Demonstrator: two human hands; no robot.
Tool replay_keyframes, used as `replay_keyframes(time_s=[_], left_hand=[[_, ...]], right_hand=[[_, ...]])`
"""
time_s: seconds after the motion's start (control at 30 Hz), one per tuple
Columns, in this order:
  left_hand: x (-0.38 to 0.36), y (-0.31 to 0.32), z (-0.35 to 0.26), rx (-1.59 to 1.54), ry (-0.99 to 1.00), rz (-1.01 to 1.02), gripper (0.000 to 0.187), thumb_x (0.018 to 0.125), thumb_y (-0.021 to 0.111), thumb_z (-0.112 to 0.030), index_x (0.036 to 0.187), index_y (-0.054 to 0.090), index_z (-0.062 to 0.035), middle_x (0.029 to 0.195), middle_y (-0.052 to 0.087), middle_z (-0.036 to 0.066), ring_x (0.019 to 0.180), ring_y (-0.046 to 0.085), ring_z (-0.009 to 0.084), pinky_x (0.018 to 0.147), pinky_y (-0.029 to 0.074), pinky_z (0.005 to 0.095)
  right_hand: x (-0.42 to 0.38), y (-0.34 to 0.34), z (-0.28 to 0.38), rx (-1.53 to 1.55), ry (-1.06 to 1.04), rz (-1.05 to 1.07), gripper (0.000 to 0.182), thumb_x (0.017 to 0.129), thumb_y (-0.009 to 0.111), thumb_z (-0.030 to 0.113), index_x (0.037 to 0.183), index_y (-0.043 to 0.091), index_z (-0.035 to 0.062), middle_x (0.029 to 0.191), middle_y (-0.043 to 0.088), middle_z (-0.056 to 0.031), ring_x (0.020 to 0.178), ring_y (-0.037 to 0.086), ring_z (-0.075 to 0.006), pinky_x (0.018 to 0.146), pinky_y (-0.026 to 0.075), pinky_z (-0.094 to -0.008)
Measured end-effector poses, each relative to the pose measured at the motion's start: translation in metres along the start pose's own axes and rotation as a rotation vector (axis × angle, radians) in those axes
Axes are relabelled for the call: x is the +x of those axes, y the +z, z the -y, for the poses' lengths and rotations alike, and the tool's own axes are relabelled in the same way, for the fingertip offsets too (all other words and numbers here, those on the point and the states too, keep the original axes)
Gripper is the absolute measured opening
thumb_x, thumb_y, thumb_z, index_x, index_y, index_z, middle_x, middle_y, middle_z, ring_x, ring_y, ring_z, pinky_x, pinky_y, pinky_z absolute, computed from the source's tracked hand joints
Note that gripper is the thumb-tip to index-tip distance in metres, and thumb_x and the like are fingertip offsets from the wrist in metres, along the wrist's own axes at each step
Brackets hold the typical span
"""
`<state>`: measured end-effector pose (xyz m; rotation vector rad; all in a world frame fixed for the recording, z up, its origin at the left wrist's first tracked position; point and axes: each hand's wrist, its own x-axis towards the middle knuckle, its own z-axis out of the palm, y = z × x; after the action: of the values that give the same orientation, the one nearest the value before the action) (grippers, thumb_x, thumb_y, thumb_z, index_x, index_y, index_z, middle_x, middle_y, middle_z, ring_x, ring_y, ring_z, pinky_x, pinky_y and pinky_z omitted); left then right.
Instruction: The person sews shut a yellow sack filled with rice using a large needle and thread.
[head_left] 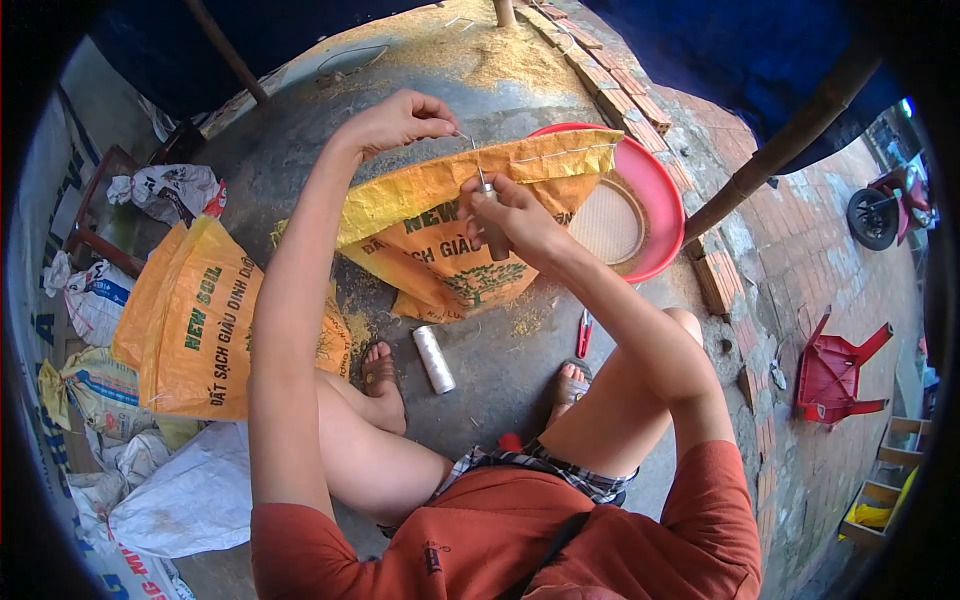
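My right hand (508,216) is closed around the handle of a sewing awl (491,232). Its thin metal needle points up at the folded top edge of an orange woven sack (420,232) printed "NEW SOIL". Along the right part of that edge runs a line of white stitching (565,153). To the left and a little higher, my left hand (405,122) pinches a white thread (466,139) that leads toward the needle tip. The sack stands upright between my feet and a red basin (655,215). Its contents are hidden.
A white thread spool (433,359) and red-handled snips (584,333) lie on the concrete by my feet. Another orange sack (195,320) stands at left near several white bags. A sieve (605,222) rests in the basin. Right are a bamboo pole (780,150), bricks and an overturned red stool (832,375).
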<state>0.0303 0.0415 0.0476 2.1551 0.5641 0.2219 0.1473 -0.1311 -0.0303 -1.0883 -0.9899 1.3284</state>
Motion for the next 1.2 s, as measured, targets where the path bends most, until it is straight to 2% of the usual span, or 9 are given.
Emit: replay_keyframes(time_s=[0.07, 0.17, 0.37, 0.43, 0.67, 0.8, 1.0, 1.07, 1.2], left_hand=[[0.000, 0.000, 0.000, 0.028, 0.005, -0.021, 0.019, 0.081, 0.063, -0.022, 0.089, 0.066, -0.0054, 0.071, 0.057, -0.005, 0.061, 0.043, 0.0035, 0.054, 0.034, 0.0200], [0.003, -0.002, 0.005, 0.052, 0.022, -0.024, 0.019, 0.081, 0.063, -0.022, 0.090, 0.065, -0.0058, 0.073, 0.058, -0.005, 0.064, 0.045, 0.0037, 0.056, 0.036, 0.0204], [0.002, -0.002, 0.005, 0.069, 0.005, -0.025, 0.019, 0.080, 0.063, -0.021, 0.092, 0.066, -0.0048, 0.078, 0.061, -0.001, 0.068, 0.050, 0.0065, 0.060, 0.039, 0.0235], [0.003, -0.003, 0.006, 0.094, 0.007, -0.026, 0.019, 0.081, 0.063, -0.021, 0.090, 0.065, -0.0046, 0.078, 0.061, -0.002, 0.074, 0.052, 0.0072, 0.066, 0.041, 0.0232], [0.003, -0.002, 0.005, 0.111, 0.080, -0.061, 0.018, 0.080, 0.064, -0.020, 0.088, 0.064, -0.0033, 0.077, 0.060, 0.001, 0.073, 0.053, 0.0094, 0.070, 0.043, 0.0260], [0.004, -0.001, 0.000, 0.153, 0.127, -0.076, 0.020, 0.080, 0.064, -0.020, 0.087, 0.063, -0.0015, 0.077, 0.061, 0.002, 0.073, 0.054, 0.0103, 0.069, 0.044, 0.0266], [0.002, 0.006, -0.020, 0.315, 0.184, -0.110, 0.021, 0.079, 0.064, -0.019, 0.087, 0.062, -0.0002, 0.077, 0.061, 0.005, 0.074, 0.055, 0.0131, 0.068, 0.045, 0.0289], [0.002, 0.007, -0.022, 0.358, 0.187, -0.135, 0.021, 0.078, 0.065, -0.019, 0.087, 0.063, 0.0001, 0.077, 0.061, 0.006, 0.074, 0.056, 0.0140, 0.068, 0.045, 0.0295], [0.010, 0.007, -0.013, 0.335, 0.209, -0.144, 0.023, 0.077, 0.066, -0.020, 0.087, 0.065, 0.0002, 0.079, 0.063, 0.007, 0.075, 0.057, 0.0153, 0.069, 0.045, 0.0305]], right_hand=[[0.003, 0.000, 0.000, 0.167, 0.043, -0.040, 0.021, 0.092, 0.044, 0.014, 0.110, 0.043, 0.0028, 0.077, 0.052, -0.0051, 0.063, 0.051, -0.0112, 0.055, 0.047, -0.0249], [0.008, -0.008, -0.004, 0.341, 0.059, 0.020, 0.024, 0.092, 0.046, 0.013, 0.113, 0.043, 0.0008, 0.074, 0.050, -0.0038, 0.061, 0.049, -0.0107, 0.054, 0.046, -0.0243], [0.005, -0.004, -0.007, 0.206, 0.008, -0.095, 0.019, 0.090, 0.049, 0.013, 0.104, 0.044, 0.0018, 0.077, 0.055, -0.0062, 0.060, 0.051, -0.0108, 0.053, 0.046, -0.0239], [0.005, -0.004, -0.006, 0.217, 0.008, -0.096, 0.017, 0.090, 0.049, 0.014, 0.102, 0.045, 0.0021, 0.080, 0.056, -0.0071, 0.060, 0.051, -0.0109, 0.053, 0.046, -0.0239], [0.003, -0.004, -0.002, 0.213, 0.027, -0.066, 0.016, 0.092, 0.045, 0.017, 0.099, 0.045, 0.0025, 0.084, 0.057, -0.0081, 0.063, 0.052, -0.0115, 0.056, 0.047, -0.0243], [0.003, -0.007, -0.004, 0.215, 0.033, -0.030, 0.021, 0.091, 0.049, 0.021, 0.103, 0.050, 0.0042, 0.088, 0.059, -0.0060, 0.068, 0.051, -0.0115, 0.062, 0.044, -0.0246], [0.003, -0.010, -0.003, 0.209, 0.043, 0.009, 0.025, 0.092, 0.047, 0.021, 0.108, 0.051, 0.0033, 0.088, 0.059, -0.0048, 0.067, 0.051, -0.0102, 0.061, 0.044, -0.0239], [0.003, -0.009, -0.002, 0.181, 0.039, -0.011, 0.023, 0.094, 0.041, 0.017, 0.106, 0.049, -0.0006, 0.087, 0.057, -0.0069, 0.064, 0.051, -0.0101, 0.058, 0.046, -0.0231], [0.004, -0.015, -0.006, 0.125, 0.002, 0.039, 0.027, 0.093, 0.045, 0.021, 0.111, 0.051, 0.0018, 0.090, 0.057, -0.0040, 0.069, 0.051, -0.0099, 0.062, 0.045, -0.0241]])
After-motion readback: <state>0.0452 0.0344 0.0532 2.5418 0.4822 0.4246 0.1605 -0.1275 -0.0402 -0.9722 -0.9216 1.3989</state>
